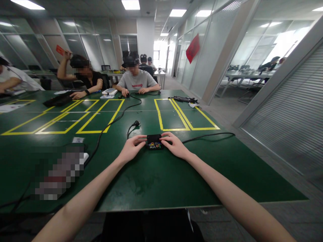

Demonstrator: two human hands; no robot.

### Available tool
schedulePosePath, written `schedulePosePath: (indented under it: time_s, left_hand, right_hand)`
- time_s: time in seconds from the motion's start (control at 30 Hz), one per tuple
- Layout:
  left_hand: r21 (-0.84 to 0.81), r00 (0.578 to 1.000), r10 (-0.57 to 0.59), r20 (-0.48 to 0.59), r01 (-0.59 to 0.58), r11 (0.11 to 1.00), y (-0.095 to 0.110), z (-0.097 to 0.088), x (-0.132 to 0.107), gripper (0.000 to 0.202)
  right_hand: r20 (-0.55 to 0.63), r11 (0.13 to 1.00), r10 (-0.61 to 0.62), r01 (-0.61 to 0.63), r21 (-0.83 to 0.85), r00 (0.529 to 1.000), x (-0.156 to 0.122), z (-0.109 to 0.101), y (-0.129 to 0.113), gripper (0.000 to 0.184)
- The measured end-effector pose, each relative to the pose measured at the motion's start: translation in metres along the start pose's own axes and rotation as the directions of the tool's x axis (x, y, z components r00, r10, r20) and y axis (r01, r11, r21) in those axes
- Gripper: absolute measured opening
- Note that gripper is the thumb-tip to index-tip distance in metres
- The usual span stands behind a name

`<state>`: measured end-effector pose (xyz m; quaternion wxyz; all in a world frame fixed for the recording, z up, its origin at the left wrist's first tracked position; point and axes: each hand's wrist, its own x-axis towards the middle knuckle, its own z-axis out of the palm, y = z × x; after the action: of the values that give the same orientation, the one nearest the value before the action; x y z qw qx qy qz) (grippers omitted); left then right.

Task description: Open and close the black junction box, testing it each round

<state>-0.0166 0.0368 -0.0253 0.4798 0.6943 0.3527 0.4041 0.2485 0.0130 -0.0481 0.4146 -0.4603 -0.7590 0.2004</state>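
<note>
An open black case (153, 137) sits between two bare hands near the middle of the green surface (161, 181).
The fingers of the left hand (133, 147) and right hand (176, 145) are narrow, holding the case by its opposite sides, thumbs low and forefingers by the raised lid; this grip probably steadies it and leaves the small parts (154, 145) inside exposed. A plug (136, 123) on a short bend of cord lies just beyond the left hand, and a black cord (209, 136) runs out past the right, seemingly laid aside for working room; the hands hide where either cord ends. Across the surface, a grey shirt (137, 80) reads "wassup". A small white label (78, 139) bears marks too small to read, and no brand shows on the case.
</note>
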Motion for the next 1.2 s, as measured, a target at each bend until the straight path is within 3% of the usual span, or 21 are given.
schedulePosePath:
  time_s: [0.27, 0.93, 1.2]
  left_hand:
    - [-0.138, 0.998, -0.035, -0.06, 0.026, 0.99, 0.008, 0.001, 0.0, 0.039]
    - [-0.15, 0.995, -0.066, -0.079, 0.053, 0.987, 0.011, -0.002, 0.0, 0.036]
    - [-0.139, 0.995, -0.06, -0.079, 0.049, 0.989, 0.01, -0.002, 0.001, 0.037]
  right_hand:
    - [-0.016, 0.988, 0.069, -0.066, 0.142, 0.997, 0.0, 0.0, -0.001, 0.028]
    - [-0.048, 0.98, 0.098, -0.088, 0.181, 0.994, 0.001, -0.007, -0.01, 0.031]
    - [-0.065, 0.929, 0.18, -0.147, 0.339, 0.982, 0.001, -0.003, -0.01, 0.039]
